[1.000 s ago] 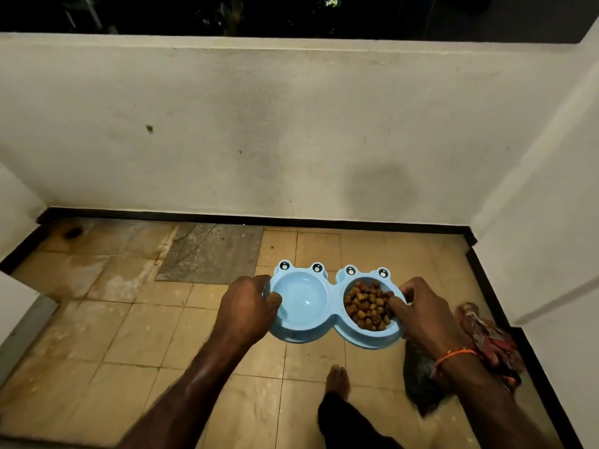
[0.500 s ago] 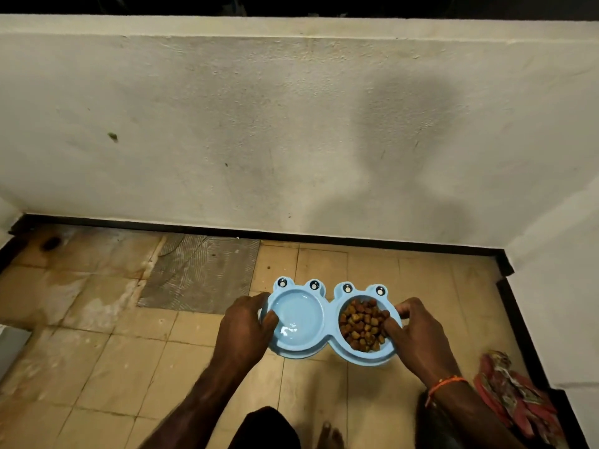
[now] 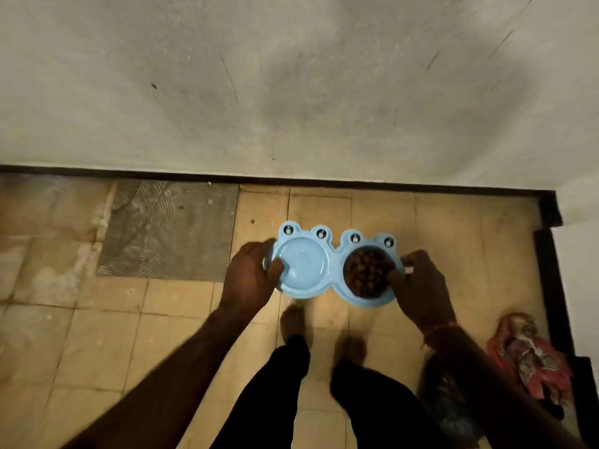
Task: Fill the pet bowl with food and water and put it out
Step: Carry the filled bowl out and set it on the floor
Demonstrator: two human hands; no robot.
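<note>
A light blue double pet bowl (image 3: 334,270) with frog-eye bumps on its far rim is held low over the tiled floor, just ahead of my bare feet. Its left cup holds clear water (image 3: 304,267); its right cup holds brown kibble (image 3: 364,273). My left hand (image 3: 249,280) grips the left end, thumb over the rim into the water cup. My right hand (image 3: 419,286), with an orange thread at the wrist, grips the right end. Whether the bowl touches the floor I cannot tell.
A white wall (image 3: 291,85) with a black skirting runs across just beyond the bowl. A grey patch of bare mortar (image 3: 168,228) lies left of it. A crumpled red cloth (image 3: 528,354) and a dark bag (image 3: 450,400) lie at the right, by the side wall.
The bowl has gone down and forward toward the floor near the wall, both hands still on it. My view has tipped downward, and both my feet now show below the bowl.
</note>
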